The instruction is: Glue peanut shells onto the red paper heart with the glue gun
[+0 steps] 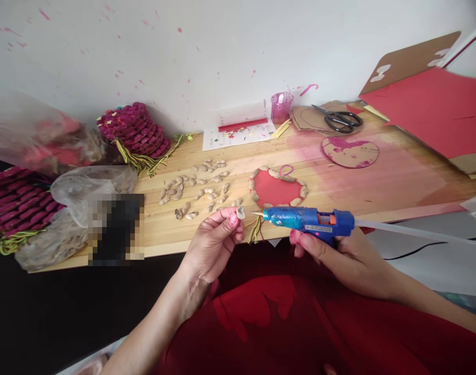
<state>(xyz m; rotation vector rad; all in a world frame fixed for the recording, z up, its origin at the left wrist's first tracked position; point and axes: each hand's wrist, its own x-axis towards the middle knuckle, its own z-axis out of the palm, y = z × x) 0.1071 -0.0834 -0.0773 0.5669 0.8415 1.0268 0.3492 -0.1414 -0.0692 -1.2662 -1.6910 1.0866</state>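
Note:
Between thumb and fingers, my left hand pinches a peanut shell, its pale hollow side showing. My right hand grips a blue hot glue gun with a glue stick trailing from its back. The metal nozzle points left, a short way from the shell. Just behind the gun lies a red heart edged with peanut shells, with a pink loop at its top. Part of the heart's lower edge is hidden by the gun. Loose peanut shells are scattered left of the heart.
Behind are black scissors on cardboard, a pink-stained cup and a sheet with small stars. A cardboard heart lies right, near red paper. Left are purple woven pieces and a plastic bag.

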